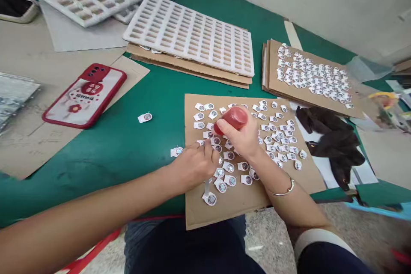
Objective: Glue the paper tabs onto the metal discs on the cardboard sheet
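Observation:
My right hand (248,137) is wrapped round a red squeeze bottle (233,119), tipped downward over the cardboard sheet (195,214); its tip is hidden. Close beside it, my left hand (197,162) is closed on what looks like a pair of tweezers (207,186), whose flat silver end sticks out below the fist. Many small white tabs with round metal discs (229,167) lie in loose rows on the cardboard under both hands. One such tab (210,198) sits apart near the front edge. Another tab (177,151) rests on the green table just left of the cardboard.
A phone in a red-edged case (85,96) lies to the left, near a single loose tab (145,117). White grid trays (192,34) rest at the back. Right of them is a cardboard stack (272,68) bearing more tabs. Dark cloth (337,145) lies at the right.

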Available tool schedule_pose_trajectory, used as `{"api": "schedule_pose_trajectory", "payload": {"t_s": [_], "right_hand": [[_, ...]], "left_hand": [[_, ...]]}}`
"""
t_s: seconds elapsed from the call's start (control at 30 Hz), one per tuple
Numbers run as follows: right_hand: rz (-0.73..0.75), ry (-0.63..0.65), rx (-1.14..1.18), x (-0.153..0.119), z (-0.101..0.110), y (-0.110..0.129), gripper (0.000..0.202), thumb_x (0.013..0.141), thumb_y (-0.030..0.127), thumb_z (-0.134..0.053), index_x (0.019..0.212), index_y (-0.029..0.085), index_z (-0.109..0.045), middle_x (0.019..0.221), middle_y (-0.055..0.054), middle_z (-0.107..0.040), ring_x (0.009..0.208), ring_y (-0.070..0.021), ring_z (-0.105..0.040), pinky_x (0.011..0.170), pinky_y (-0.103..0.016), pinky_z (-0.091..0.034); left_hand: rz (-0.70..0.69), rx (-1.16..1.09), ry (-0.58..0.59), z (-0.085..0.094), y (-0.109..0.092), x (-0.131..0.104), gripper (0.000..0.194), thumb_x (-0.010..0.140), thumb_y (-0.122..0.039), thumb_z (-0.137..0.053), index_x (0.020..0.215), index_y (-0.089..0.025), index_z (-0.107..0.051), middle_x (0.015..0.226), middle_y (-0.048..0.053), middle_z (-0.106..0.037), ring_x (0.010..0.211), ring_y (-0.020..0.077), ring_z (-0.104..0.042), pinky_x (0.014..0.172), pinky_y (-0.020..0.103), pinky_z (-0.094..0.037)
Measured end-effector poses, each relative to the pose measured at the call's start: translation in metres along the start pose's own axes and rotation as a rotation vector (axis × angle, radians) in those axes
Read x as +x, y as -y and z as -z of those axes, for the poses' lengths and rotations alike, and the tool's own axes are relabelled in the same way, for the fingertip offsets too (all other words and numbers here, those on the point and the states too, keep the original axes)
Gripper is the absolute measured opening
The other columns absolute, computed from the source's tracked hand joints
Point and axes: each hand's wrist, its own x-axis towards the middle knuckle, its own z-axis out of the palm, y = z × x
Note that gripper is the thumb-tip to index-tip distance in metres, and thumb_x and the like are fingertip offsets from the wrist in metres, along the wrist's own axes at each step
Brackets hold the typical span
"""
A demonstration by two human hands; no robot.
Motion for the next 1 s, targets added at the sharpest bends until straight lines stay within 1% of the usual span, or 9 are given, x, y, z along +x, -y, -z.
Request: {"api": "schedule_pose_trajectory", "payload": {"t_s": [0.13, 0.27, 0.47, 0.7, 0.87, 1.0], "right_hand": [[0.004, 0.002, -0.031, 0.0003, -0.0002, -0.0014, 0.036, 0.069, 0.049, -0.072, 0.083, 0.018, -0.058, 0.074, 0.001, -0.061, 0.064, -0.0133, -0.056, 0.062, -0.028, -0.045], [-0.005, 0.034, -0.026, 0.0003, -0.0002, -0.0019, 0.035, 0.07, 0.049, -0.071, 0.083, 0.019, -0.058, 0.075, 0.0, -0.062, 0.066, -0.0144, -0.057, 0.064, -0.03, -0.046], [0.006, 0.019, -0.005, 0.001, -0.0012, -0.0021, 0.034, 0.07, 0.047, -0.072, 0.084, 0.019, -0.058, 0.076, 0.001, -0.062, 0.067, -0.0144, -0.057, 0.065, -0.03, -0.046], [-0.001, 0.016, 0.007, -0.0002, -0.0018, -0.0036, 0.037, 0.071, 0.05, -0.071, 0.086, 0.019, -0.056, 0.076, 0.0, -0.063, 0.067, -0.0156, -0.059, 0.066, -0.032, -0.048], [0.021, 0.003, 0.004, -0.0005, -0.0016, -0.0041, 0.037, 0.071, 0.05, -0.071, 0.086, 0.019, -0.056, 0.077, 0.0, -0.063, 0.069, -0.0153, -0.059, 0.065, -0.031, -0.048], [0.027, -0.007, -0.01, 0.0002, -0.0013, -0.0041, 0.038, 0.072, 0.051, -0.07, 0.086, 0.019, -0.056, 0.077, 0.0, -0.063, 0.069, -0.0152, -0.059, 0.065, -0.03, -0.048]], "left_hand": [[0.01, -0.001, 0.012, 0.0011, -0.0002, -0.0002, 0.016, 0.076, 0.001, -0.04, 0.077, -0.009, -0.053, 0.089, 0.024, -0.067, 0.063, 0.0234, -0.066, 0.054, 0.032, -0.051], [0.013, -0.009, 0.017, 0.0004, -0.0004, -0.0007, 0.016, 0.074, 0.001, -0.041, 0.077, -0.008, -0.053, 0.09, 0.024, -0.067, 0.062, 0.0233, -0.065, 0.054, 0.032, -0.05], [0.019, -0.02, 0.022, 0.0014, -0.0006, -0.0008, 0.016, 0.075, 0.002, -0.04, 0.076, -0.009, -0.052, 0.091, 0.025, -0.067, 0.062, 0.0236, -0.065, 0.055, 0.032, -0.05], [0.017, -0.041, 0.063, 0.0016, -0.0004, -0.0006, 0.018, 0.077, 0.001, -0.038, 0.077, -0.009, -0.053, 0.094, 0.026, -0.066, 0.065, 0.0246, -0.066, 0.055, 0.033, -0.05], [0.031, -0.072, 0.046, -0.0001, -0.0007, -0.0008, 0.016, 0.077, 0.001, -0.041, 0.079, -0.007, -0.054, 0.097, 0.028, -0.064, 0.066, 0.0254, -0.066, 0.057, 0.035, -0.051], [0.035, -0.1, 0.038, -0.0001, -0.0005, -0.0008, 0.016, 0.075, 0.002, -0.042, 0.079, -0.006, -0.055, 0.096, 0.029, -0.064, 0.065, 0.0256, -0.066, 0.056, 0.035, -0.05]]}}
